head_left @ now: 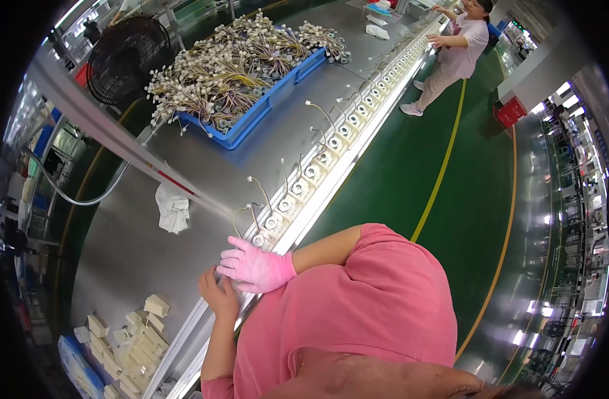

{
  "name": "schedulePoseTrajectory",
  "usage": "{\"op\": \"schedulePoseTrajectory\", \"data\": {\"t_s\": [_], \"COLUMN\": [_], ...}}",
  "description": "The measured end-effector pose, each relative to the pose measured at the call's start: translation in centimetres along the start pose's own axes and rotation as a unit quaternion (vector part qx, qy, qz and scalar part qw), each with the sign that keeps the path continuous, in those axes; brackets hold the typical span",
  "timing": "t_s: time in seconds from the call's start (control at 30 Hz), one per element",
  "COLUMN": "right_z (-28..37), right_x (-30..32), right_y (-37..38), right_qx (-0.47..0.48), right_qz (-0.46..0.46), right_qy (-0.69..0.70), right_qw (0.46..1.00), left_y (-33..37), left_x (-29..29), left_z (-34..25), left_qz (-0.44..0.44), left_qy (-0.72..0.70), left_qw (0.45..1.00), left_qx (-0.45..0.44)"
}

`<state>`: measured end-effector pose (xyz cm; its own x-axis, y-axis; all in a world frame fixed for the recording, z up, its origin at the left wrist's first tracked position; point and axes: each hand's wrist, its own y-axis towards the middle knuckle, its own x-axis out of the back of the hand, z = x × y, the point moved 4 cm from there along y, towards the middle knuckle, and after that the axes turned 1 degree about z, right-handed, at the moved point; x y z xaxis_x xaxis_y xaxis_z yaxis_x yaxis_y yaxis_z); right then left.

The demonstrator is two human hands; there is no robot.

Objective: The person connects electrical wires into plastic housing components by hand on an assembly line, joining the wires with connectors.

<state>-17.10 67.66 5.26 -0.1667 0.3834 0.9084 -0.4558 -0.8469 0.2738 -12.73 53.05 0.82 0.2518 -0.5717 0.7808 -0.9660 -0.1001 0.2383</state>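
Note:
My right hand (256, 266), in a pink glove, is over the near end of a long white track (331, 178). Its fingers are stretched out and apart, pointing left. My bare left hand (219, 294) is close beside it at the track's left edge, fingers bent inward; what they hold, if anything, is hidden. Along the track sits a row of small whitish square parts with round centres, the nearest one (258, 240) just beyond my glove. Thin wires with white connectors (250, 179) rise from several of them.
A blue tray (251, 126) heaped with wired connectors (231, 73) stands far left. Cream blocks (135, 349) lie near left, a white cloth (173, 207) on the grey table. A metal post (111, 133) crosses the left side. Another person (460, 53) stands at the track's far end.

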Motion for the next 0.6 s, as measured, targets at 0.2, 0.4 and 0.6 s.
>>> {"op": "schedulePoseTrajectory", "data": {"t_s": [0.2, 0.4, 0.6], "right_z": [-5.4, -12.3, -18.5], "right_x": [5.4, 12.1, 17.4], "right_y": [-5.3, -13.2, -21.9], "right_qx": [-0.032, -0.132, -0.244], "right_qz": [-0.108, -0.158, -0.174], "right_qy": [0.073, 0.057, 0.024], "right_qw": [0.991, 0.977, 0.954], "left_y": [4.0, 9.3, 16.0], "left_x": [-3.8, -9.7, -18.0], "left_z": [-6.5, -14.3, -23.1], "left_qz": [0.049, 0.032, 0.057], "left_qy": [0.004, 0.027, -0.026], "left_qw": [0.999, 0.999, 0.997], "left_qx": [0.002, -0.032, -0.037]}}
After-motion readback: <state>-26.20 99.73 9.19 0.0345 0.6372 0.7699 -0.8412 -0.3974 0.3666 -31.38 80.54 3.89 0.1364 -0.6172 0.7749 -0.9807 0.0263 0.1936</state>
